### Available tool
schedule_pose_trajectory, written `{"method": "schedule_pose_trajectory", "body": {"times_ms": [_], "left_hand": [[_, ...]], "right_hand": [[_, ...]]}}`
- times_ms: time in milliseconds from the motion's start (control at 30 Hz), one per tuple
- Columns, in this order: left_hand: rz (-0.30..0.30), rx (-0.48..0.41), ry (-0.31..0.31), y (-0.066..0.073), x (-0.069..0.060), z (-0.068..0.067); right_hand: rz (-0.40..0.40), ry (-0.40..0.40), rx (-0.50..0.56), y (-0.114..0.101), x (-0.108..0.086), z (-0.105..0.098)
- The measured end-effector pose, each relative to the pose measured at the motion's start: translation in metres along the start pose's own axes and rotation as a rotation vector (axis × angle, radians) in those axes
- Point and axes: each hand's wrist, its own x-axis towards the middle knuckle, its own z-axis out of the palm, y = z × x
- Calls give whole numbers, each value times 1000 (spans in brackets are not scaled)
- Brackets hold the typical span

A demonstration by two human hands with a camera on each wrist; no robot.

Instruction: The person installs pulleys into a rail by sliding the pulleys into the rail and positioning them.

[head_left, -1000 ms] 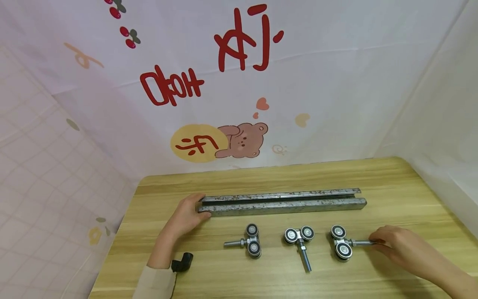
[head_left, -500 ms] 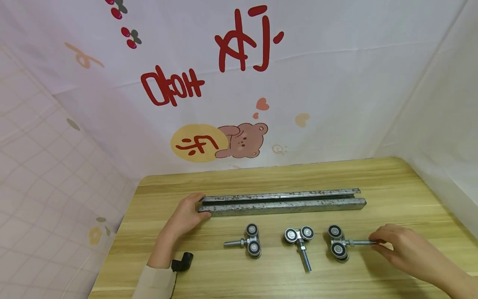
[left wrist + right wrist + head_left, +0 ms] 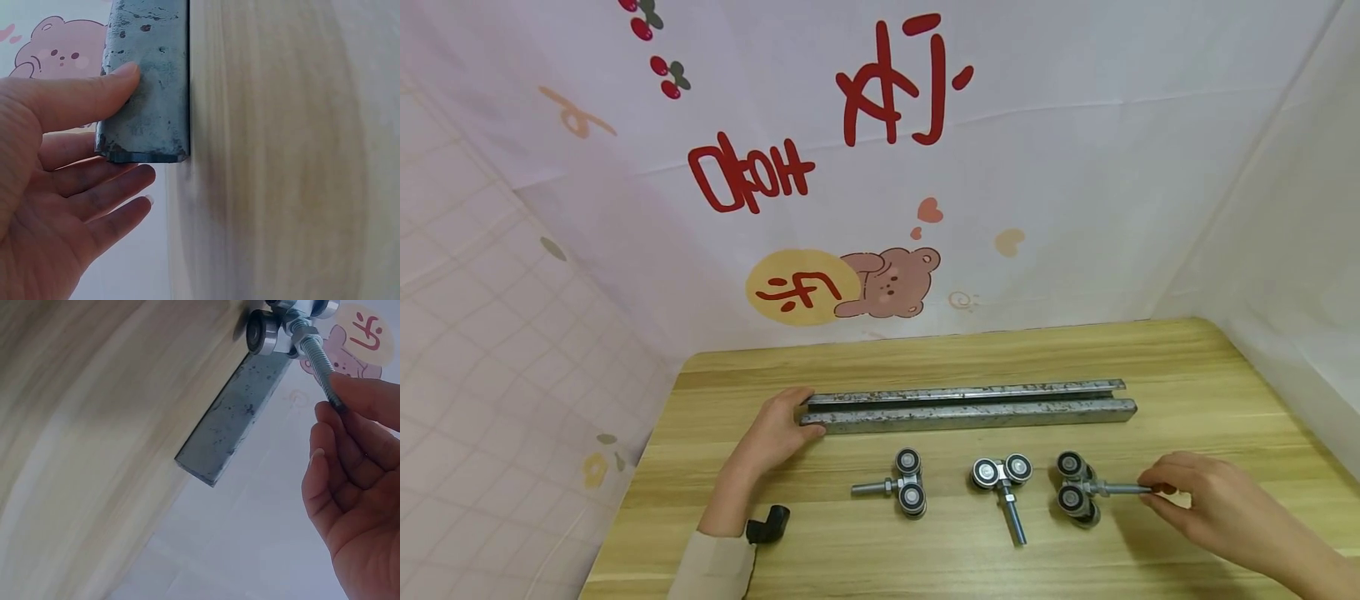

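A speckled grey metal channel rail (image 3: 970, 414) lies lengthwise on the table, its slot showing along the length. My left hand (image 3: 778, 433) pinches the rail's left end, the thumb (image 3: 94, 94) on its near face. At the right, my right hand (image 3: 1213, 500) pinches the threaded end of a roller trolley (image 3: 1075, 487) between thumb and fingertips. This trolley has paired wheels (image 3: 262, 331) and a bolt (image 3: 319, 359) with a nut. Two similar trolleys lie in front of the rail: the left trolley (image 3: 908, 483) with its bolt pointing left, the middle trolley (image 3: 1002, 479) with its bolt toward me.
A black elbow-shaped piece (image 3: 768, 525) lies beside the left sleeve (image 3: 713, 568). The wood-grain table (image 3: 955, 567) meets a printed white cloth (image 3: 1060, 208) at the back. More cloth hangs on both sides.
The trolley in my right hand has turned about its bolt, so both wheel pairs now show, and it has shifted slightly left. The left hand and the rail stay in place.
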Motion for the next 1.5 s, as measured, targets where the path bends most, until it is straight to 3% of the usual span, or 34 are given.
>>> {"method": "schedule_pose_trajectory", "body": {"times_ms": [767,1067,1300,1500], "left_hand": [[-10,-8,0,0,-1,-1],[-1,-3,1,-1,-1,-1],[-4,1,7,-3,-1,-1],[-4,-8,11,-3,0,1]], "right_hand": [[-22,60,1,-20,19,8],[31,10,55,-24,28,15],[34,12,94,-27,35,22],[87,0,101,-33,39,28]]}}
